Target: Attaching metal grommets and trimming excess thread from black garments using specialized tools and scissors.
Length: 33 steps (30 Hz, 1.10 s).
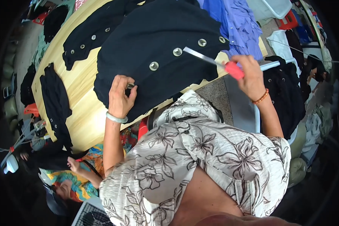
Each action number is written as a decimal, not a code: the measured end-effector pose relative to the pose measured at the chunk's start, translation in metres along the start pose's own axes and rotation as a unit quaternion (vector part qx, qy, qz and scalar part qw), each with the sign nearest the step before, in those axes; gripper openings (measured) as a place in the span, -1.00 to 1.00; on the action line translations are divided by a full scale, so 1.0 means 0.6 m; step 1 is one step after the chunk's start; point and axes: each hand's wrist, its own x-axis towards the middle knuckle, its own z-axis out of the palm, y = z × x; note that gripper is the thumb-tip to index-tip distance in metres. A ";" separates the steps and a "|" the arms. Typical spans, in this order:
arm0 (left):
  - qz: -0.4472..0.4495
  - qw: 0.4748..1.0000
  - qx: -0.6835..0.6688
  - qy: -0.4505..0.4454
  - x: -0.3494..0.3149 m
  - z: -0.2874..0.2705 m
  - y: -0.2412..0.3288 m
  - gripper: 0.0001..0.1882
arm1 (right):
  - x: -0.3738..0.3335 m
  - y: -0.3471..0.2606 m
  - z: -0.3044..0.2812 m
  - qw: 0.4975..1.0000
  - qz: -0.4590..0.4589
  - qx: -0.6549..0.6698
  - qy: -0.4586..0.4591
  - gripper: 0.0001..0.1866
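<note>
A black garment point(165, 30) lies spread over the wooden table before me. Several round metallic buttons point(177, 52) run in a slanting row across its near part. At the left end of that row, my left hand point(120, 94) has its thumb and forefinger closed about one button point(130, 86), pressing at the cloth. Raised over the garment's right side, my right hand point(248, 77) is wrapped round the red handle of a tool with a long flat metal blade point(203, 57). The blade points left, its tip near the buttons and apart from my left hand.
Another black garment piece point(88, 41) with buttons and a narrow black one point(55, 100) lie on the table point(84, 113). Purple cloth point(241, 28) is heaped at the far right. A bin of black garments point(286, 94) stands at my right. Another person's hand point(74, 164) shows at lower left.
</note>
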 end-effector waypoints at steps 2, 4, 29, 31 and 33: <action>-0.003 1.000 0.002 0.009 -0.004 0.001 -0.001 -0.74 | 0.013 -0.038 0.012 0.996 -0.056 0.026 -0.067 -0.55; -0.013 1.000 -0.008 0.009 -0.004 0.004 0.000 -0.75 | 0.017 -0.060 0.052 0.985 -0.071 0.076 -0.136 -0.66; 0.137 0.987 0.076 0.013 0.116 0.102 0.052 -0.75 | -0.059 -0.073 0.051 0.982 0.026 0.123 -0.142 -0.76; 0.138 0.986 0.087 0.046 0.139 0.117 0.081 -0.74 | -0.070 -0.061 0.052 0.981 0.045 0.130 -0.137 -0.75; 0.144 0.979 0.124 0.080 0.163 0.150 0.093 -0.65 | -0.080 -0.049 0.052 0.984 0.064 0.109 -0.128 -0.75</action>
